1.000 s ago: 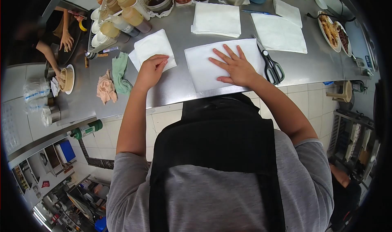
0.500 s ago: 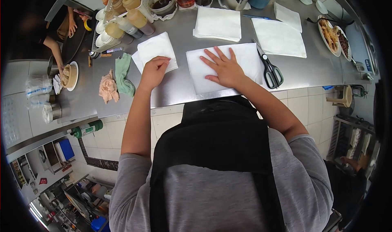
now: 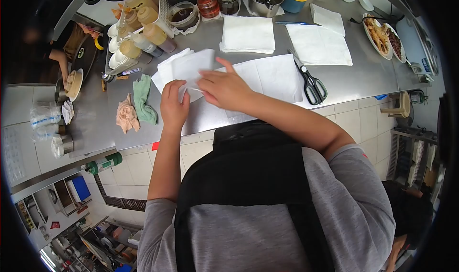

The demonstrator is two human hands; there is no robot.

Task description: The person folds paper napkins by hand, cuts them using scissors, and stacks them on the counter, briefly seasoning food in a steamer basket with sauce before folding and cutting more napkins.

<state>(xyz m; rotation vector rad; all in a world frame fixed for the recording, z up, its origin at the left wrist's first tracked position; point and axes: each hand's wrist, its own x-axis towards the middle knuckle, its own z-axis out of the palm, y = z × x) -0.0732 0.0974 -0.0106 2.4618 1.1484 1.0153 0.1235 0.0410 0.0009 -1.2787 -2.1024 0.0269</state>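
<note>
Fingers of the left hand (image 3: 174,104) and right hand (image 3: 224,88) bend at one white sheet (image 3: 197,65), between two cloths (image 3: 145,99) and one pair of scissors (image 3: 313,84); blur hides any pinch. Bare table (image 3: 203,121) reaches the near edge. The sheet's long way is too blurry to tell.

Comm. kitchen, prob.: s/steel counter (image 3: 201,116) w/ squeeze btls (image 3: 155,35), sauce jars (image 3: 209,6), plated food (image 3: 377,36); rear shelving (image 3: 57,195) was blurry, perhaps storage.

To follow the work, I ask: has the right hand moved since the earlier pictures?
Yes, the right hand has moved left, away from the scissors, toward the left hand.
</note>
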